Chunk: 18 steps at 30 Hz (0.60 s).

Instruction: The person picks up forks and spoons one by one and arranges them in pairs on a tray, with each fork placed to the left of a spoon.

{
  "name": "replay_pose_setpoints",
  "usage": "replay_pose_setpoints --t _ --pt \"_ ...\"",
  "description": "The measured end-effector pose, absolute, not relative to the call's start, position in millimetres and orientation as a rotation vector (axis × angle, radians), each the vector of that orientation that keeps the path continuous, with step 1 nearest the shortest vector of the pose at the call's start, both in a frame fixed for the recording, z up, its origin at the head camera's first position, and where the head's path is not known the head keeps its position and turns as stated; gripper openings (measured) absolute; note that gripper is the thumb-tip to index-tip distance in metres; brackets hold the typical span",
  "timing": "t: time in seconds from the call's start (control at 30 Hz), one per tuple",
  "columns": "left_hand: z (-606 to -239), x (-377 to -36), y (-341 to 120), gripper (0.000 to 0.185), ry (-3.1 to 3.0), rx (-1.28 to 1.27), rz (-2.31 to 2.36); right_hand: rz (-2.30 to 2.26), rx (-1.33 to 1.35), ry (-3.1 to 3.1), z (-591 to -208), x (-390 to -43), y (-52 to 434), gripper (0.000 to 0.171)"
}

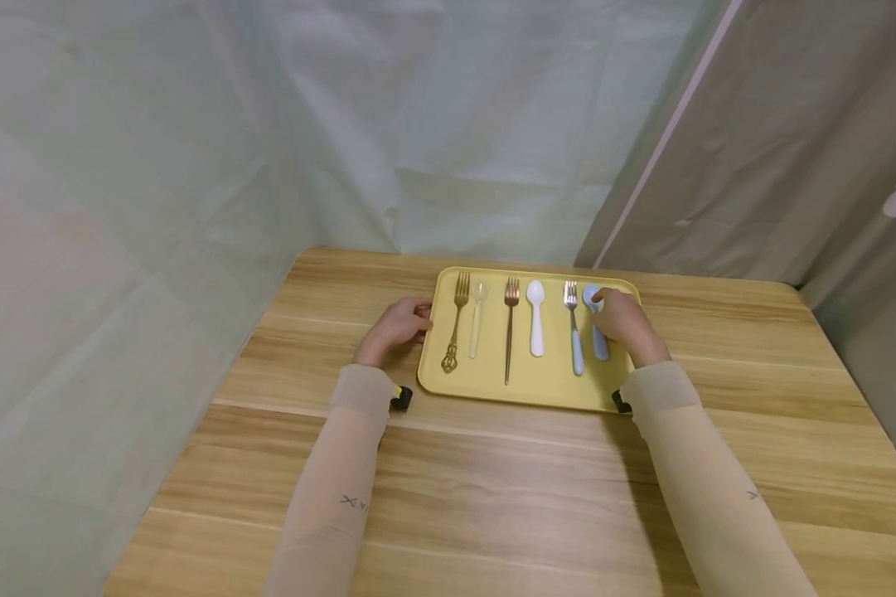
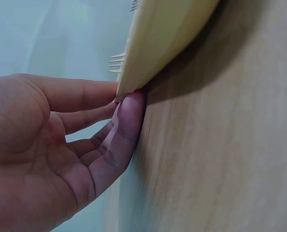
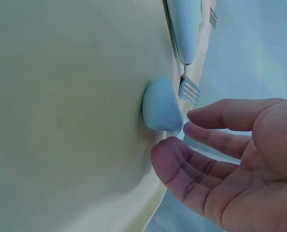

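A yellow tray (image 1: 537, 390) lies on the wooden table, with a row of forks and spoons on it. My left hand (image 1: 403, 323) pinches the tray's left edge; its thumb and fingertips meet the rim (image 2: 129, 72) in the left wrist view. Over the tray's right side is my right hand (image 1: 627, 322), its fingers loosely bent around a light blue spoon (image 1: 600, 347). In the right wrist view the rounded handle end (image 3: 160, 106) shows before the fingertips; whether they touch the spoon is unclear. Beside it lies a blue-handled fork (image 1: 578, 352).
Left of these lie a white spoon (image 1: 536, 323), a copper-coloured fork (image 1: 510, 323), a clear spoon (image 1: 476, 323) and an ornate gold fork (image 1: 455, 323). Pale curtain sheeting (image 1: 485, 166) hangs behind the table (image 1: 507, 497).
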<state>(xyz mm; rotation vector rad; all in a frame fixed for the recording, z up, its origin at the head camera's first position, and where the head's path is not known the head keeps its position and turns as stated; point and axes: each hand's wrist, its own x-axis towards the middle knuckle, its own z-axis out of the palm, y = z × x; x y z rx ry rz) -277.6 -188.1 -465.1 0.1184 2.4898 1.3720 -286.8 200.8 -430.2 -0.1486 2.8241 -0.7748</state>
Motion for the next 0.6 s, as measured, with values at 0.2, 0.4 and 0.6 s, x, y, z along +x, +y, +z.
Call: replay_pose_setpoints --t 0.2,0.4,0.6 --pt "-465 -277 -188 0.055 2.511 0.13 1.333 -0.822 -0.147 2.8 -431 -288 203 0.042" --pt "-458 -275 -193 0.054 2.704 0.152 1.16 -0.856 -0.242 2.777 -428 -292 201 0.041" --pt "-442 -279 -183 0.045 2.813 0.241 1.13 -0.848 -0.417 2.819 -425 -297 195 0.038"
